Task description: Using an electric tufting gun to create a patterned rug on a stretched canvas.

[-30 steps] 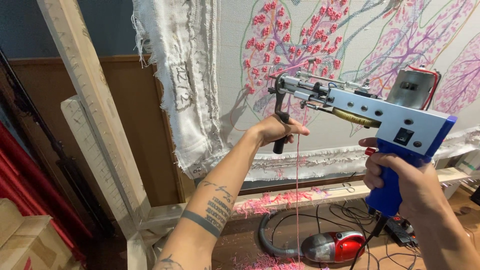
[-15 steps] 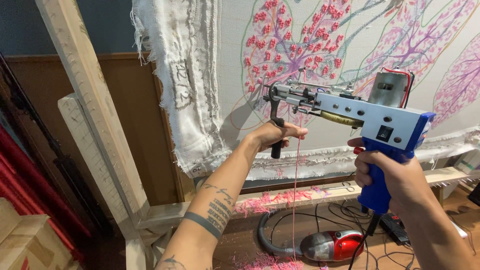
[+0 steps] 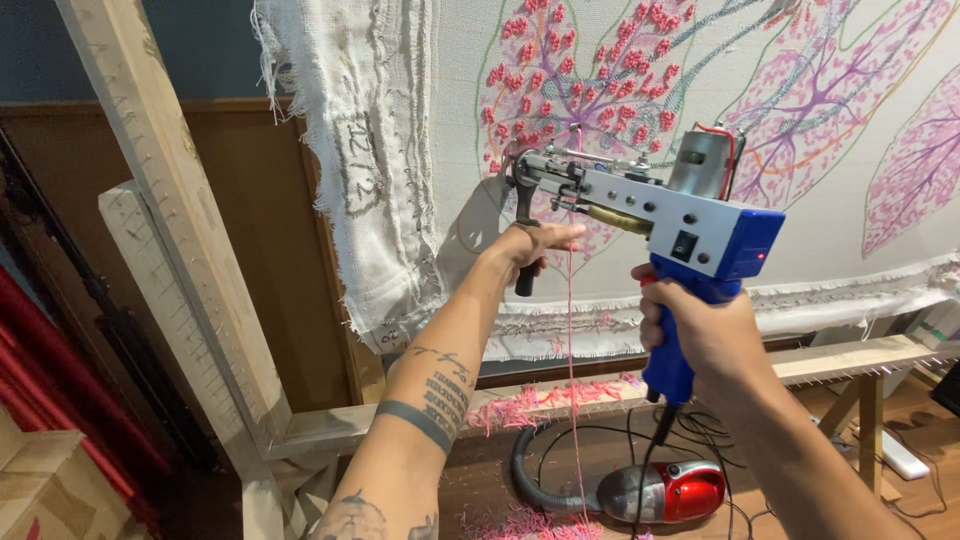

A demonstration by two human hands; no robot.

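Mid-tufting by the looks of it, working the pink cluster area on the big stretched backing cloth (image 3: 640, 200), pinned over a wooden frame (image 3: 170, 230). Tufting gun (image 3: 640, 205) held up to the fabric, needle end right at the pink blossoms near the left of the design. Probably needs steady pressure into the cloth and a controlled line along the drawn outline, keeping the pink yarn (image 3: 571, 350) feeding free. Right hand (image 3: 700, 335) clamped around the blue rear grip, fingers fully wrapped. Left hand (image 3: 530, 245) closed on the black front handle, thumb stretched forward. Red vacuum (image 3: 665, 490) down on the floor, pink fluff scattered along the lower frame rail.
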